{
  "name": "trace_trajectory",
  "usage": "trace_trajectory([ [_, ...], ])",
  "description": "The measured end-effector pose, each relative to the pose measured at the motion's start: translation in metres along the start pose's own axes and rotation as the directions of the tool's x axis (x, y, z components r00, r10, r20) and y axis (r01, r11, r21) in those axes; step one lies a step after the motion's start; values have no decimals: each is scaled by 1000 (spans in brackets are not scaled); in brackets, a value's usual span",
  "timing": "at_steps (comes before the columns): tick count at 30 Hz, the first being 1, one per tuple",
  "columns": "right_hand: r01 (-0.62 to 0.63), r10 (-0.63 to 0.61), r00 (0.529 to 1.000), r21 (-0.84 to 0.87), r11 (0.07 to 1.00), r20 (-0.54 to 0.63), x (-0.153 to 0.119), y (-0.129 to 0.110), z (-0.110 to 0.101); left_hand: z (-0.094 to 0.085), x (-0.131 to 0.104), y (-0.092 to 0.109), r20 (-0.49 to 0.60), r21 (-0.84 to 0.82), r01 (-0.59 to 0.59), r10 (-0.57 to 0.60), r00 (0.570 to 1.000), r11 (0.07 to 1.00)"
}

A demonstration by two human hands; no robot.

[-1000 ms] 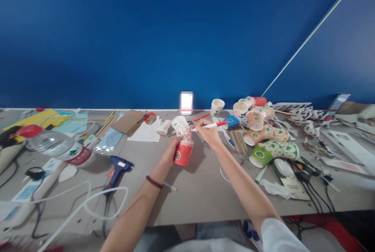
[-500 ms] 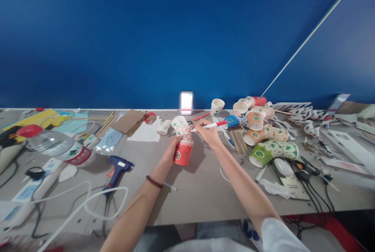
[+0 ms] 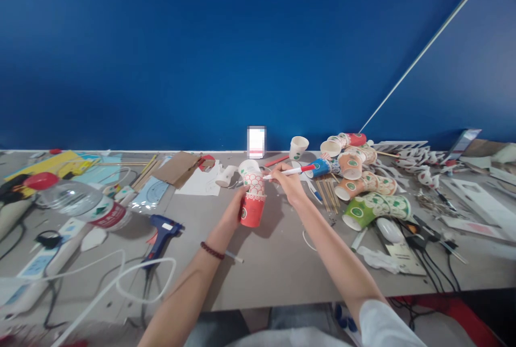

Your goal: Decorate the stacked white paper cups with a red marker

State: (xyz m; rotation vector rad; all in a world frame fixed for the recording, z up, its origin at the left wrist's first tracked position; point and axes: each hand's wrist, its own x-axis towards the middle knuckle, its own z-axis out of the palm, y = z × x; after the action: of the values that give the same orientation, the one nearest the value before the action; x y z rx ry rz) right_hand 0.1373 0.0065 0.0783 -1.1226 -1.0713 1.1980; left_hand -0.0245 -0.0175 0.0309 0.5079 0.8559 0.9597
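My left hand (image 3: 235, 208) is wrapped round a stack of joined paper cups (image 3: 253, 210), red at the bottom and white with red scale-like arcs above. In my right hand (image 3: 285, 181) is a red-and-white marker pen (image 3: 299, 170), pinched between the fingers. Its tip points left and meets the patterned side of the cups or comes very close; I cannot tell which. A small white paper cup (image 3: 226, 176) lies just left of the stack. Behind my right hand stands a plain white cup (image 3: 299, 147) with a green mark.
Decorated cup stacks in green (image 3: 360, 211), orange (image 3: 350, 188) and blue (image 3: 321, 167) lie to the right, near wooden sticks (image 3: 328, 196). On the left are a blue glue gun (image 3: 162, 235), a plastic bottle (image 3: 86, 204) and a power strip (image 3: 44, 266). A phone (image 3: 257, 141) leans on the blue wall.
The cup stack has turned slightly in my left hand, its upper end shifting a little to the right. The pen's back end has moved slightly up and to the right.
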Motion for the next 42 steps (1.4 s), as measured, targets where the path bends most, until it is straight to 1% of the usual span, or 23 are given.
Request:
trace_trajectory([
  [4,16,-16,1000,-8,1000,-16,2,1,-1,-1,1,0,13,17,-9,9,1000,1000],
  [8,63,-66,997,-103,993,-32,2,2,-2,-2,2,-1,18,19,-3,2,1000,1000],
  [18,118,-114,993,-146,982,35,-1,1,0,-2,3,-1,45,-25,-31,32,998,999],
  [22,111,-107,994,-146,983,33,0,3,-2,-3,3,-1,48,-23,-45,46,998,999],
  [29,118,-115,993,-156,981,29,1,5,-2,-1,1,0,34,-25,-32,33,999,999],
  [34,104,-103,995,-164,981,16,0,3,-1,-1,3,-2,24,-35,-22,23,999,999],
  [38,76,-76,997,-145,987,8,0,1,0,-3,4,-3,30,-22,-37,38,999,999],
  [42,80,-79,997,-133,988,12,0,0,0,-4,4,-3,25,-14,-20,20,999,1000],
])
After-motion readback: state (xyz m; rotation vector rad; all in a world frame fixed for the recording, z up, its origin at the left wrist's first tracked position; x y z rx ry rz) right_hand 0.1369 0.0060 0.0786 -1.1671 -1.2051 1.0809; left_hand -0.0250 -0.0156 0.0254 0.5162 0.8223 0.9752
